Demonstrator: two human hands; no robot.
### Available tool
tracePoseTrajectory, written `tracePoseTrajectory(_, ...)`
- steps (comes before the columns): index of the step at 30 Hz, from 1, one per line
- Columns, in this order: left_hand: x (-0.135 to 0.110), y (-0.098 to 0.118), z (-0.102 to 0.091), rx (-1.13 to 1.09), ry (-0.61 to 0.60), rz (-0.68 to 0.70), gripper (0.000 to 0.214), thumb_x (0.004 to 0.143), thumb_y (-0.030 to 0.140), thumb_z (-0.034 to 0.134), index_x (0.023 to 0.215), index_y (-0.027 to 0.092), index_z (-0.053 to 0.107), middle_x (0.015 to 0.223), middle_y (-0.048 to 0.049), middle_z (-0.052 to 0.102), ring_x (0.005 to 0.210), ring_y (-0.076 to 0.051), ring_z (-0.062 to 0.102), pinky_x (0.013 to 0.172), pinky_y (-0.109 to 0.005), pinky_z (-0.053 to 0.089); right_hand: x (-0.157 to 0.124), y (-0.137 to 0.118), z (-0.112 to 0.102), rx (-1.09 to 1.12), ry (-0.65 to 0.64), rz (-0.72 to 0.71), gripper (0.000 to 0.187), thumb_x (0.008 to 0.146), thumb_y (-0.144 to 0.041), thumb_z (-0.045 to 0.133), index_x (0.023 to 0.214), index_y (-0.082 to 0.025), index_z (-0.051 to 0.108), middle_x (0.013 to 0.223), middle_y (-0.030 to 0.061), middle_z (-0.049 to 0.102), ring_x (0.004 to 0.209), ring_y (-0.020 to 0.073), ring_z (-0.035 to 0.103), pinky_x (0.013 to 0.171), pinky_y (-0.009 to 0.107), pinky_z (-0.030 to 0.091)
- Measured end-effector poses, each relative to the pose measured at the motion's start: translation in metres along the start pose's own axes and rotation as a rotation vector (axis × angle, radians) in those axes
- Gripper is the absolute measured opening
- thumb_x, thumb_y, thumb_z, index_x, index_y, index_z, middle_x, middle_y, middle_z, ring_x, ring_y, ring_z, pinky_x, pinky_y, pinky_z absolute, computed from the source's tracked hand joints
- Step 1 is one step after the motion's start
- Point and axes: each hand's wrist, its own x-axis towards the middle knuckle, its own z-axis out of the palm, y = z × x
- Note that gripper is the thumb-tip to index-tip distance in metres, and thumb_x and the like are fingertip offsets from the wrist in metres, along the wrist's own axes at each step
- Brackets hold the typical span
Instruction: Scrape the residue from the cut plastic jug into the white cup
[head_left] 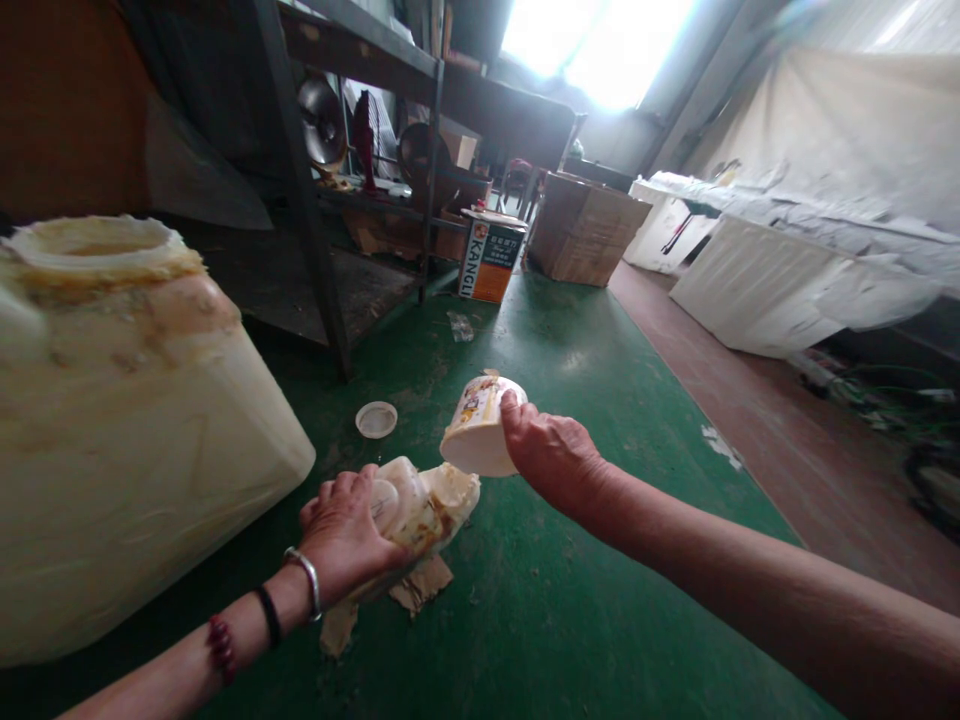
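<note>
Glue-crusted jug (112, 420) fills the left foreground, its open mouth caked with dried yellow residue; it looks bulky and probably heavy. Just right of it, the left hand (345, 535) wraps around a small bottle (420, 505) tilted on its side just above the green floor (570, 600), with torn cardboard (420, 585) under it. The bottle is smeared and likely sticky and slippery, so the firm grip around its body seems the safest hold. A loose white cap (376, 419) lies on the floor beyond. Further right, the right hand (551, 455) holds a paper cup (480, 425) by its base and wall, tipped toward the bottle's mouth. The cup looks light and thin, easily crushed, so gentle pressure suits it. Behind stand an orange can (491, 260), a box (585, 228) and white sheets (810, 260).
</note>
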Motion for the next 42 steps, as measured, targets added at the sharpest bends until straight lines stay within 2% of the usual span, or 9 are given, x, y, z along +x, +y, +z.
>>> tracePoseTrajectory(4, 0.0, 0.001, -0.002, -0.002, -0.008, -0.012, 0.093, 0.043, 0.056, 0.058, 0.122, 0.013, 0.034, 0.106, -0.0121, 0.043, 0.099, -0.03, 0.04, 0.082, -0.039, 0.034, 0.0, -0.001, -0.001, -0.012, -0.015, -0.006, 0.043, 0.086, -0.007, 0.031, 0.128, 0.002, 0.031, 0.09, 0.0227, 0.061, 0.071, 0.021, 0.065, 0.055, 0.026, 0.053)
tracePoseTrajectory(22, 0.001, -0.005, -0.005, -0.001, -0.012, -0.025, 0.099, 0.044, 0.056, 0.06, 0.127, 0.011, 0.03, 0.112, -0.0125, 0.042, 0.105, -0.03, 0.038, 0.087, -0.04, 0.034, 0.001, -0.003, -0.004, -0.016, 0.13, -0.035, 0.042, 0.085, -0.006, 0.031, 0.124, 0.005, 0.037, 0.083, 0.0168, 0.061, 0.062, 0.0211, 0.064, 0.047, 0.028, 0.051)
tracePoseTrajectory(29, -0.001, -0.005, -0.006, -0.001, -0.004, -0.046, 0.094, 0.046, 0.052, 0.057, 0.126, 0.012, 0.031, 0.113, -0.0128, 0.042, 0.107, -0.031, 0.037, 0.088, -0.041, 0.034, 0.001, -0.002, -0.006, -0.023, 0.115, -0.034, 0.041, 0.085, -0.007, 0.029, 0.125, 0.003, 0.036, 0.084, 0.0172, 0.061, 0.064, 0.0203, 0.064, 0.049, 0.026, 0.051)
tracePoseTrajectory(35, -0.002, -0.004, -0.011, 0.0, -0.011, -0.056, 0.097, 0.045, 0.052, 0.058, 0.128, 0.011, 0.029, 0.116, -0.0129, 0.041, 0.108, -0.031, 0.036, 0.089, -0.04, 0.034, 0.001, -0.002, -0.01, -0.038, 0.095, -0.023, 0.043, 0.087, -0.008, 0.024, 0.128, 0.003, 0.031, 0.086, 0.0185, 0.06, 0.065, 0.0214, 0.064, 0.045, 0.027, 0.049)
tracePoseTrajectory(42, -0.002, -0.003, -0.013, 0.012, -0.023, -0.071, 0.098, 0.046, 0.052, 0.058, 0.129, 0.01, 0.029, 0.118, -0.0145, 0.04, 0.109, -0.032, 0.036, 0.089, -0.039, 0.034, -0.001, -0.001, -0.01, -0.042, 0.119, -0.022, 0.042, 0.087, -0.007, 0.023, 0.127, 0.003, 0.033, 0.085, 0.0169, 0.06, 0.067, 0.0208, 0.064, 0.046, 0.026, 0.049)
